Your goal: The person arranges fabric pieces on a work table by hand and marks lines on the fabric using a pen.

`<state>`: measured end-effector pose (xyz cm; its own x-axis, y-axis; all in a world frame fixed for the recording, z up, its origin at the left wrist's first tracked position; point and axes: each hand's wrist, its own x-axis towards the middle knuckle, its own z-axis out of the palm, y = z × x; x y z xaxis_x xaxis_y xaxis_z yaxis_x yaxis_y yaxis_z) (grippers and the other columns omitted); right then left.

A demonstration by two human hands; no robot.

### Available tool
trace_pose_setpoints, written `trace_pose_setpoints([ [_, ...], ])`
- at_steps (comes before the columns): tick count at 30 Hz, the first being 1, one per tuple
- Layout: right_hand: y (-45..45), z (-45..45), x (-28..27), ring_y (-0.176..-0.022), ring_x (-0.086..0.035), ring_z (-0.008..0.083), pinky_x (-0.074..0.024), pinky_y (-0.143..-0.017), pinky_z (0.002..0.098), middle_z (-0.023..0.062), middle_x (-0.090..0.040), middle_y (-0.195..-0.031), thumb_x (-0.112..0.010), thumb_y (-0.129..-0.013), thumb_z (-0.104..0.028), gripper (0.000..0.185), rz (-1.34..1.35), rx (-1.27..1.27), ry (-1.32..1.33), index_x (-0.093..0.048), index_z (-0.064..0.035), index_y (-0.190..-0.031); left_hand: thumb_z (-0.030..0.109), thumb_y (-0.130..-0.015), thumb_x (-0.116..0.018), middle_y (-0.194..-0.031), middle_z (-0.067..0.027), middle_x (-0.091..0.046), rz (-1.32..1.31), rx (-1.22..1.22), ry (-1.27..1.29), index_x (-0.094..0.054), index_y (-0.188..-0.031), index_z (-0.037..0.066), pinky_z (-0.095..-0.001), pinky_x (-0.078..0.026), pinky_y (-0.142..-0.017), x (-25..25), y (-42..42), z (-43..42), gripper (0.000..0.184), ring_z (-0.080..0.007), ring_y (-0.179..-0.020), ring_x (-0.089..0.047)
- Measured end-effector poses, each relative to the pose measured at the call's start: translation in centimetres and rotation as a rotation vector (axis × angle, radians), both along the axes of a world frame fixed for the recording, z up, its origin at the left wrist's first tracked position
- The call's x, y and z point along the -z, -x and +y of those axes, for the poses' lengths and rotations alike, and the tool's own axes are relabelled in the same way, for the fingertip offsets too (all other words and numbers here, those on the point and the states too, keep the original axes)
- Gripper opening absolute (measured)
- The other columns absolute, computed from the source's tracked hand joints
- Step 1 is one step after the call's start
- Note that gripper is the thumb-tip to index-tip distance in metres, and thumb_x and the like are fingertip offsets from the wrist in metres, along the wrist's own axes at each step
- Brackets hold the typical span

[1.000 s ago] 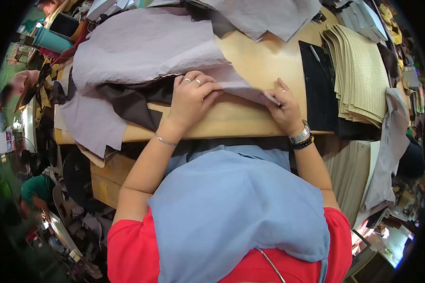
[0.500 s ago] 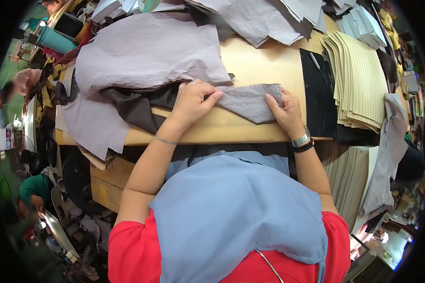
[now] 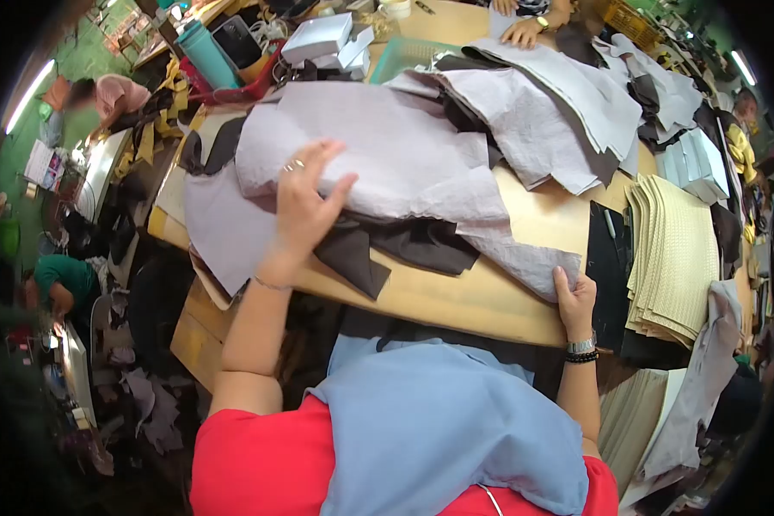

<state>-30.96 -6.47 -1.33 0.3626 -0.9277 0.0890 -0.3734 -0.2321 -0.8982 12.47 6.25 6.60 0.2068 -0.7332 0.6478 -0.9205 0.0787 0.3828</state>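
Observation:
A large light grey fabric piece (image 3: pixel 378 146) lies across the wooden table (image 3: pixel 439 294), its narrow end reaching toward the right. My right hand (image 3: pixel 577 303) grips that narrow end, thumb on top and the other fingers mostly hidden beneath the cloth. My left hand (image 3: pixel 308 199) is raised over the left part of the fabric, fingers apart and slightly blurred, holding nothing. Dark brown fabric (image 3: pixel 421 244) shows from under the grey piece along the table's front side.
Stacked cream textured sheets (image 3: pixel 672 258) lie at the right beside a black sheet (image 3: pixel 608 258). Behind are more grey cut pieces (image 3: pixel 533 112), a green basket (image 3: pixel 400 58), white boxes (image 3: pixel 318 39) and a teal tumbler (image 3: pixel 206 53). Another person's hand (image 3: pixel 523 33) rests on cloth at the far side.
My left hand has let go of the fabric and lifted to the left. My right hand still grips the narrow end, which now lies further right. The camera view has tilted up and turned.

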Motion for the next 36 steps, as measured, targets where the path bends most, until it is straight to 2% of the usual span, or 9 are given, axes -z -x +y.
trace_pose_setpoints([
  [5,-1.3,0.2,0.2,-0.071,-0.060,0.0059,-0.0480,-0.063,0.0259,0.0055,-0.072,-0.078,-0.065,-0.093,-0.013,0.019,-0.028,0.020,0.092,-0.070,0.0054,-0.095,0.040,-0.087,-0.071,-0.143,-0.0266,-0.047,-0.163,0.102,0.159,-0.044,-0.145,0.004,-0.0421,-0.034,-0.111,-8.1,-1.8,-11.5,0.073,-0.0388,-0.136,-0.042],
  [9,-1.2,0.5,-0.4,-0.071,-0.060,0.0068,-0.0484,-0.062,0.0271,0.0072,-0.072,-0.077,-0.066,-0.092,-0.014,0.019,0.036,0.023,0.161,-0.070,0.0050,-0.094,0.062,-0.088,-0.058,-0.145,-0.0222,-0.047,0.004,0.051,-0.787,-0.043,-0.146,0.007,-0.0379,-0.039,-0.108,-6.7,-6.4,-21.9,0.082,-0.0360,-0.133,-0.047],
  [11,-1.1,0.2,0.3,-0.071,-0.060,0.0066,-0.0485,-0.063,0.0273,0.0073,-0.071,-0.077,-0.066,-0.092,-0.014,0.019,0.005,0.030,0.178,-0.069,0.0052,-0.093,0.067,-0.084,-0.056,-0.139,-0.0191,-0.054,-0.093,-0.080,-0.852,-0.052,-0.140,0.010,-0.0425,-0.042,-0.105,-3.6,-7.8,-22.5,0.080,-0.0369,-0.126,-0.053],
  [14,-0.9,-0.1,0.6,-0.072,-0.060,0.0063,-0.0486,-0.063,0.0270,0.0067,-0.072,-0.078,-0.065,-0.093,-0.014,0.020,-0.021,0.016,0.148,-0.069,0.0056,-0.095,0.062,-0.084,-0.060,-0.125,-0.0182,-0.063,-0.254,-0.374,-0.608,-0.060,-0.130,0.009,-0.0464,-0.045,-0.100,-0.6,-7.7,-19.6,0.070,-0.0376,-0.116,-0.060],
  [17,-1.3,0.1,-0.5,-0.073,-0.059,0.0061,-0.0484,-0.064,0.0265,0.0059,-0.072,-0.080,-0.065,-0.094,-0.014,0.021,-0.043,0.025,0.100,-0.069,0.0062,-0.097,0.053,-0.087,-0.061,-0.105,-0.0180,-0.069,-0.302,-0.335,-0.723,-0.066,-0.114,0.010,-0.0504,-0.046,-0.095,2.1,-10.7,-16.7,0.051,-0.0403,-0.103,-0.064],
  [22,-0.7,-0.3,0.0,-0.075,-0.059,0.0073,-0.0482,-0.066,0.0264,0.0085,-0.071,-0.084,-0.063,-0.096,-0.016,0.024,-0.002,-0.007,0.096,-0.068,0.0062,-0.103,0.033,-0.089,-0.059,-0.084,-0.0208,-0.068,-0.277,-0.321,-0.417,-0.065,-0.098,0.014,-0.0518,-0.050,-0.077,-1.2,-11.1,-10.8,0.021,-0.0443,-0.084,-0.064],
  [27,-2.7,-0.7,-1.4,-0.072,-0.061,0.0159,-0.0476,-0.069,0.0277,0.0112,-0.069,-0.085,-0.065,-0.093,-0.010,0.017,-0.012,-0.098,0.219,-0.069,0.0032,-0.103,0.023,-0.095,-0.051,-0.110,-0.0174,-0.068,-0.219,-0.374,-0.198,-0.067,-0.121,0.019,-0.0442,-0.051,-0.087,-7.4,-15.3,-4.8,0.031,-0.0369,-0.102,-0.065],
  [31,-6.2,-2.5,-3.5,-0.074,-0.061,0.0212,-0.0477,-0.070,0.0300,0.0111,-0.068,-0.085,-0.066,-0.089,-0.001,0.014,-0.018,-0.156,0.414,-0.070,0.0006,-0.102,0.043,-0.101,-0.047,-0.107,-0.0232,-0.066,-0.146,-0.389,-0.129,-0.065,-0.123,0.016,-0.0418,-0.051,-0.082,-9.1,-19.7,-3.2,0.039,-0.0412,-0.100,-0.063],
  [36,-7.9,-3.9,-5.5,-0.078,-0.063,0.0245,-0.0491,-0.070,0.0325,0.0121,-0.069,-0.087,-0.069,-0.081,0.005,0.022,-0.097,-0.132,0.596,-0.071,-0.0017,-0.102,0.039,-0.100,-0.054,-0.096,-0.0150,-0.071,-0.126,-0.286,0.024,-0.065,-0.119,0.005,-0.0329,-0.050,-0.078,-11.2,-22.7,-2.4,0.040,-0.0236,-0.087,-0.066],
])
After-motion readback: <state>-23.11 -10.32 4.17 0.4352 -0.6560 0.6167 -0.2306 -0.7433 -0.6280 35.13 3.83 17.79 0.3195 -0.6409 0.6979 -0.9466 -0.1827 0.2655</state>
